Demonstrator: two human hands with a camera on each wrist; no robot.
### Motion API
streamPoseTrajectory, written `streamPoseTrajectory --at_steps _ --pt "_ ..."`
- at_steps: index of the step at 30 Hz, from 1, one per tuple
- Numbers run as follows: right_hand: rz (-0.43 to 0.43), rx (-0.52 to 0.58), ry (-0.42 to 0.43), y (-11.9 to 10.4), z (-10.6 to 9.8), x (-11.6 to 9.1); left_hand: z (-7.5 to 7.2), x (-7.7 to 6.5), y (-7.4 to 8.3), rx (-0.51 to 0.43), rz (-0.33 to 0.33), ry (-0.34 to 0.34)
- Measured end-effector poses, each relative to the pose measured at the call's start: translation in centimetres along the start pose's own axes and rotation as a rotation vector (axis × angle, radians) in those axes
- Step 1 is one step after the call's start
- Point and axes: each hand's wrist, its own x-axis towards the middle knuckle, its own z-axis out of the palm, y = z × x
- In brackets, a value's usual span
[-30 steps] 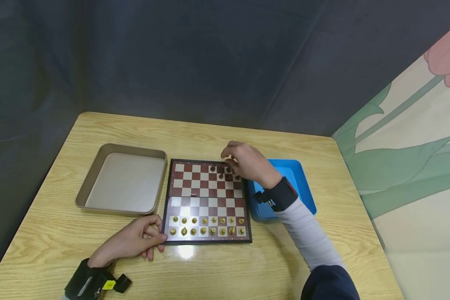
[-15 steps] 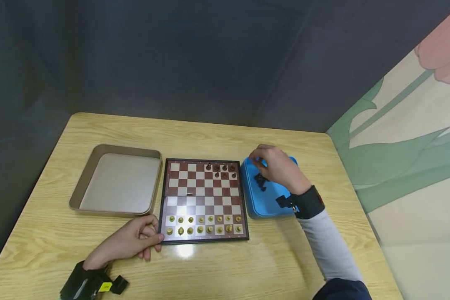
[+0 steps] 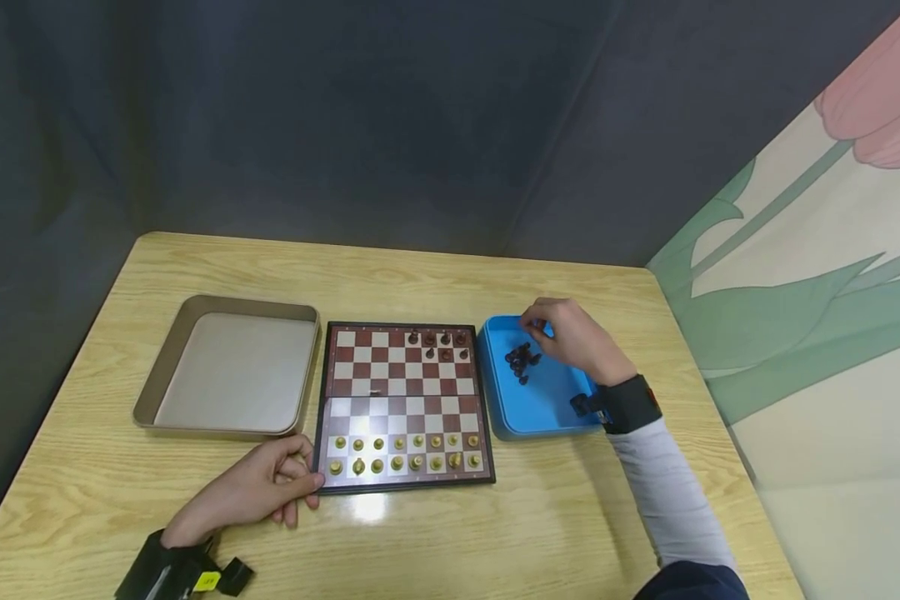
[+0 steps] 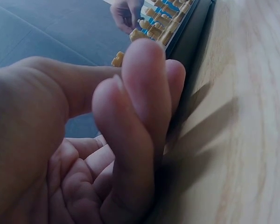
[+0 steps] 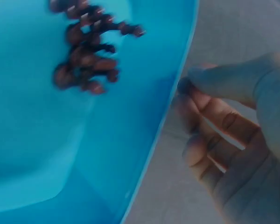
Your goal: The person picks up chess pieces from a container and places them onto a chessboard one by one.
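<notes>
My left hand (image 3: pixel 258 487) holds the front left corner of a magnetic chessboard (image 3: pixel 408 406), its thumb on the edge and the other fingers curled beside it. Gold chess pieces (image 3: pixel 397 463) fill the two near rows. Several dark chess pieces (image 3: pixel 430 339) stand at the far right corner of the board. Over a blue tray (image 3: pixel 543 412), my right hand (image 3: pixel 573 337) has thumb and index tips together near the far rim. A dark spot shows between those tips in the right wrist view; whether it is a piece is too blurred to tell. Loose dark pieces (image 5: pixel 86 51) lie heaped inside the tray.
A tan rectangular tray (image 3: pixel 232 305) stands left of the board, with nothing seen inside. The wooden table (image 3: pixel 435 550) meets a dark curtain (image 3: pixel 345 125) at its back edge. A small dark mark or piece (image 3: pixel 376 392) lies near the board's middle fold.
My right hand has moved right, from the board's far right corner to above the blue tray, uncovering the dark pieces there. My left hand has stayed at its corner.
</notes>
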Motion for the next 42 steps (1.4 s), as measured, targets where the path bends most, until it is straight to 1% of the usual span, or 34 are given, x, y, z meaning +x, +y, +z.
streamPoseTrajectory --at_steps 6,10,14,16,24,31,42 --pt "0.042 0.017 -0.083 1.2 0.8 -0.5 0.1 0.0 0.0 0.000 0.004 0.001" --pt "0.077 0.035 -0.158 1.5 0.9 -0.8 0.0 0.0 -0.2 0.003 0.008 0.004" --pt "0.130 0.062 -0.227 1.7 1.1 -1.1 -0.1 0.1 -0.4 -0.006 0.011 0.003" --pt "0.146 0.071 -0.249 1.8 1.1 -1.2 -0.1 0.1 -0.4 -0.007 0.010 0.004" --pt "0.181 0.068 -0.270 1.8 1.3 -1.2 0.0 0.0 -0.2 0.003 0.008 0.005" --pt "0.205 0.042 -0.286 1.7 1.4 -1.3 -0.1 0.0 -0.3 0.000 0.017 0.002" --pt "0.154 0.037 -0.282 2.1 1.4 -1.5 0.0 0.0 -0.2 0.006 0.023 -0.002"
